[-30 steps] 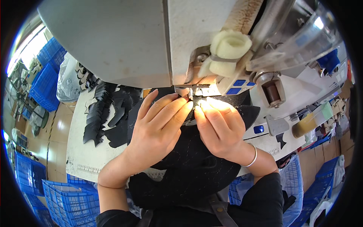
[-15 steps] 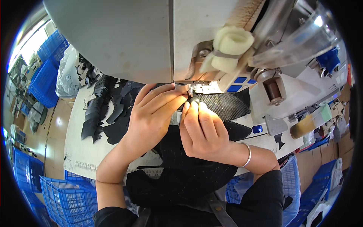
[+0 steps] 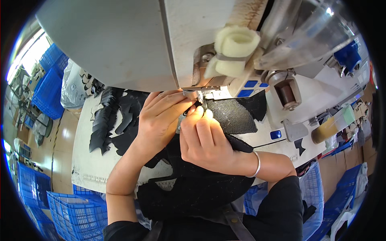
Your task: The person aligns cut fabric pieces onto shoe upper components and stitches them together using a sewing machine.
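My right hand (image 3: 207,140) pinches black fabric (image 3: 235,116) at the sewing machine (image 3: 108,44); my left hand (image 3: 158,120) is just beside, its grip I cannot tell.

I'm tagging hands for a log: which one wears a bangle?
The right hand: a silver bangle circles its wrist, while the left hand has a bare wrist.

The white surface (image 3: 85,160), with a ruler scale (image 3: 96,178) along its near left edge, carries an overlapping row of black cut pieces (image 3: 105,120) on the left, looser dark pieces (image 3: 125,120) just right of them. Black fabric (image 3: 193,184) spreads across the middle and over the near edge, a black mesh panel (image 3: 233,116) at its far side. A small black scrap (image 3: 299,147) lies on the right.
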### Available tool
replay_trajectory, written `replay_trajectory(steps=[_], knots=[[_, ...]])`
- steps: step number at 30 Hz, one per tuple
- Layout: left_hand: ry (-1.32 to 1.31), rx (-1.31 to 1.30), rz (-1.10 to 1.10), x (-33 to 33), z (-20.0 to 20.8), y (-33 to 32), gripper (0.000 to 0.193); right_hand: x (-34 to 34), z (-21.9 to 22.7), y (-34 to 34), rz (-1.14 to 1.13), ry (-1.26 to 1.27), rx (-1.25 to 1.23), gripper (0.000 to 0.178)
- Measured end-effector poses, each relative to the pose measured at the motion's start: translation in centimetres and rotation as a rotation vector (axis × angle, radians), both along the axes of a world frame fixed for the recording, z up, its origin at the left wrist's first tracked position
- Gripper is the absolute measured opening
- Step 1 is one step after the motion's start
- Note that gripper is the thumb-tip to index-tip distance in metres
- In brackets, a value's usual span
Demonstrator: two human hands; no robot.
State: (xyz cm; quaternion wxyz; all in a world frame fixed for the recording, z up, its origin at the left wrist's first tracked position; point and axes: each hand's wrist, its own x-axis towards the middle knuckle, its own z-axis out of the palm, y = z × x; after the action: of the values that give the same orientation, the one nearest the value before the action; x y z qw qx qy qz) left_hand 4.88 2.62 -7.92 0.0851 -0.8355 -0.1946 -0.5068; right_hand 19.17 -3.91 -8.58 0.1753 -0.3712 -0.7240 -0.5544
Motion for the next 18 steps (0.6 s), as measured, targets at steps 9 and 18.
replay_trajectory(steps=[9, 18], knots=[[-0.007, -0.066, -0.118, -0.3, 0.1, -0.6, 0.031, 5.0, 4.0, -2.6, 0.543, 0.472, -0.824, 0.047], [0.021, -0.004, -0.179, 0.1, 0.0, -0.4, 0.031, 6.3, 3.1, -1.1, 0.491, 0.219, -0.331, 0.015]])
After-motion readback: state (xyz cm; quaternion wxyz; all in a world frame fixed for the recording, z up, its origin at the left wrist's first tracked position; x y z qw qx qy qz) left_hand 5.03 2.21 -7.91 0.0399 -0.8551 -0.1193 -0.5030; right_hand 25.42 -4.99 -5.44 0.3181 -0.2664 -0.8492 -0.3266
